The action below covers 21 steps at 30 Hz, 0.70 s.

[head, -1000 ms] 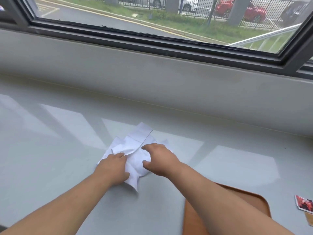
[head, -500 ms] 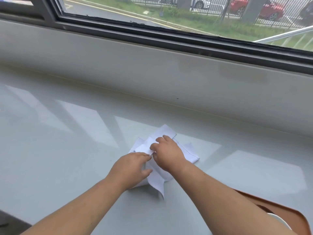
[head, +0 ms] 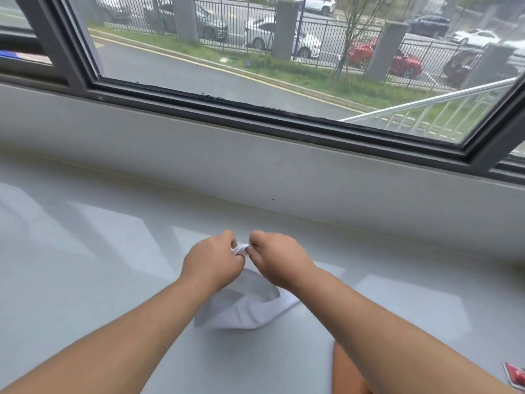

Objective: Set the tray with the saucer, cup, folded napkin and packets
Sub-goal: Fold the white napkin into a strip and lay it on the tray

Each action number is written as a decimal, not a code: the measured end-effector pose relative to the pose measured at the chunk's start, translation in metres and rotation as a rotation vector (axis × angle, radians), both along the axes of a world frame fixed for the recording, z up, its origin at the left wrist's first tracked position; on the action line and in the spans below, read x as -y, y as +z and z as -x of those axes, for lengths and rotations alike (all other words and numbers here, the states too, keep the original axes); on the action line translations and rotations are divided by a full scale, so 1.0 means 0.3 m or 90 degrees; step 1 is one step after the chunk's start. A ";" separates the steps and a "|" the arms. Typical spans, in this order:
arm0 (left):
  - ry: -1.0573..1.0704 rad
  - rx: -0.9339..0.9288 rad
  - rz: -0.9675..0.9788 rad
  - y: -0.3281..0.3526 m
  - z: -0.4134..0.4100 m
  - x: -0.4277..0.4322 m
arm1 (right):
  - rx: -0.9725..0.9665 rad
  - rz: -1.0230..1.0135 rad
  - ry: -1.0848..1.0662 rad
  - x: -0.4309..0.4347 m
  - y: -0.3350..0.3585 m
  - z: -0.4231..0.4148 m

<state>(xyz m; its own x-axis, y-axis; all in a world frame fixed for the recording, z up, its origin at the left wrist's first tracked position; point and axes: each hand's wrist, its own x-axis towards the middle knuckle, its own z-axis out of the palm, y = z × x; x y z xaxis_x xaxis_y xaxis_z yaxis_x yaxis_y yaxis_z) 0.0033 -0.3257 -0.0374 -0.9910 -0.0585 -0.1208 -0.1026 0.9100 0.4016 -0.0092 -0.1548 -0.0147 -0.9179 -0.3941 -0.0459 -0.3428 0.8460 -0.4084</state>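
Observation:
A white napkin (head: 244, 308) hangs crumpled between my hands, lifted off the pale counter, with its lower part still resting on the surface. My left hand (head: 211, 264) and my right hand (head: 277, 258) each pinch its top edge, fingers close together at the middle. A corner of the brown tray (head: 345, 371) shows at the bottom, mostly hidden under my right forearm. A red packet (head: 515, 378) lies at the bottom right edge. The saucer and cup are out of view.
The glossy pale counter (head: 99, 265) runs back to a low white sill wall (head: 255, 166) below a dark-framed window.
Both hands have moved from pressing the napkin flat on the counter to pinching its top edge and lifting it. The view has tilted upward.

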 end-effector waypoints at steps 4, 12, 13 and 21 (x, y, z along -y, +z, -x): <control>-0.001 0.010 0.044 0.136 0.064 -0.008 | -0.004 -0.001 -0.028 -0.092 0.099 0.030; -0.122 -0.026 0.191 0.406 0.163 0.027 | -0.017 -0.081 -0.102 -0.284 0.252 0.106; -0.125 -0.028 0.230 0.424 0.169 0.035 | -0.030 -0.083 -0.116 -0.300 0.277 0.116; -0.103 -0.068 0.351 0.535 0.216 0.131 | -0.175 -0.068 -0.194 -0.403 0.450 0.199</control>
<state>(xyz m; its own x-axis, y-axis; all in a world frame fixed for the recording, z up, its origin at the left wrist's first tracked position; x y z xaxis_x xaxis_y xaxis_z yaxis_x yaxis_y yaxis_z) -0.0616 -0.3650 0.1232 -0.9975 0.0695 -0.0142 0.0708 0.9882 -0.1356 -0.0688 -0.0340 0.1203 -0.9755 -0.1089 0.1910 -0.1541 0.9583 -0.2406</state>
